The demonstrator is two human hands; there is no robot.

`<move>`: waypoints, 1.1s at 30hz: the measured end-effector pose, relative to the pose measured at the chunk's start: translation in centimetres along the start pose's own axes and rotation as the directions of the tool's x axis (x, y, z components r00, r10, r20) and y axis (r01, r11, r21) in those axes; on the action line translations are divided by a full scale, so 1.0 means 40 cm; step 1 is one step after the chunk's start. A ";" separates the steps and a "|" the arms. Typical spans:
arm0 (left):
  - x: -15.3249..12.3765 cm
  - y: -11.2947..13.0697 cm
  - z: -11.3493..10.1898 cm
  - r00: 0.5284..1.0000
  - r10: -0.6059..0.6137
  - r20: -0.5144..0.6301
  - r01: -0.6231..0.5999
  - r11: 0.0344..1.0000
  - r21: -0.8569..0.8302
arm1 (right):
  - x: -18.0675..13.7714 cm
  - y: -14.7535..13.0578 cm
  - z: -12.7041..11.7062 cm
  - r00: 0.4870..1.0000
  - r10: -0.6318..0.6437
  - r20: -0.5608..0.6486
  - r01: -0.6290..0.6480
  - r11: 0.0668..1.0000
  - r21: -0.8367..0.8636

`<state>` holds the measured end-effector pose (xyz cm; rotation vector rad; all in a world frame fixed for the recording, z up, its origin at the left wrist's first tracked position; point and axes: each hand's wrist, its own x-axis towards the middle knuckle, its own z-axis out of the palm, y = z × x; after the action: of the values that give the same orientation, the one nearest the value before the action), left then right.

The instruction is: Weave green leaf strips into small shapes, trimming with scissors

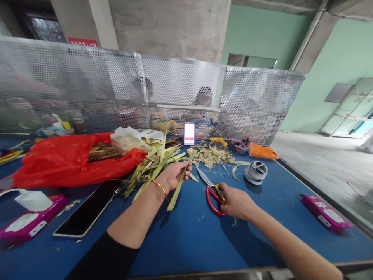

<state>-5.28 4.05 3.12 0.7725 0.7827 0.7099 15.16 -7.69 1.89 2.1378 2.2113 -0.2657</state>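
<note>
Green strips (175, 194) pinched in left hand (174, 174) over the table (186, 241); right hand (236, 201) curled round one handle of the scissors (211, 184), just beside. Best: hold strips even, fingers clear of blades. Leaf pile (154, 160) beyond, scraps (212, 154) farther back.

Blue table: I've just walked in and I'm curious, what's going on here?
A person's left hand holds green leaf strips over the blue table. The right hand holds the scissors, which point away from the person. More leaves lie to the left, beside a red plastic bag, and leaf scraps are heaped beyond the scissors.
</note>
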 end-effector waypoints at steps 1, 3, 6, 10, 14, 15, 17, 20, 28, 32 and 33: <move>0.000 0.000 0.001 1.000 -0.003 -0.001 0.003 1.000 -0.001 | -0.021 0.025 -0.003 1.000 -0.001 0.011 0.001 1.000 -0.003; -0.001 -0.001 0.003 1.000 -0.009 -0.003 0.009 1.000 -0.002 | -0.060 0.071 -0.006 1.000 -0.005 0.031 0.005 1.000 -0.009; 0.000 -0.005 0.006 1.000 -0.013 -0.008 0.013 1.000 -0.002 | -0.105 0.131 -0.007 0.998 0.030 0.051 -0.031 0.999 0.015; 0.002 -0.011 0.008 1.000 -0.018 -0.017 0.018 1.000 0.009 | -0.141 0.187 -0.004 0.981 0.101 0.164 -0.164 0.887 0.432; 0.004 -0.015 0.008 0.999 -0.017 -0.027 0.018 1.000 0.023 | -0.162 0.201 -0.003 0.963 0.054 0.263 -0.262 0.416 0.871; 0.005 -0.015 0.008 0.999 -0.017 -0.028 0.018 0.999 0.027 | -0.164 0.199 -0.003 0.960 0.039 0.278 -0.275 0.320 0.907; 0.006 -0.016 0.008 0.999 -0.020 -0.028 0.021 0.999 0.033 | -0.162 0.189 -0.003 0.952 -0.024 0.304 -0.294 0.195 0.936; 0.006 -0.017 0.009 0.999 -0.026 -0.024 0.027 0.999 0.041 | -0.150 0.168 -0.003 0.943 -0.114 0.313 -0.311 0.040 0.950; 0.003 -0.018 0.013 1.000 -0.029 -0.013 0.029 0.998 0.048 | -0.064 0.079 -0.010 0.939 -0.075 0.337 -0.339 -0.028 0.940; 0.001 -0.021 0.019 0.999 -0.038 -0.011 0.038 0.998 0.048 | -0.008 0.047 0.007 0.975 0.016 0.221 -0.221 0.142 0.965; 0.001 -0.021 0.020 0.999 -0.040 -0.012 0.040 0.998 0.046 | 0.005 0.044 0.013 0.983 0.051 0.177 -0.184 0.221 0.958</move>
<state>-4.39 3.38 2.80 0.7934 0.8252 0.6627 16.88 -7.51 1.21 2.5254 1.8809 -2.2749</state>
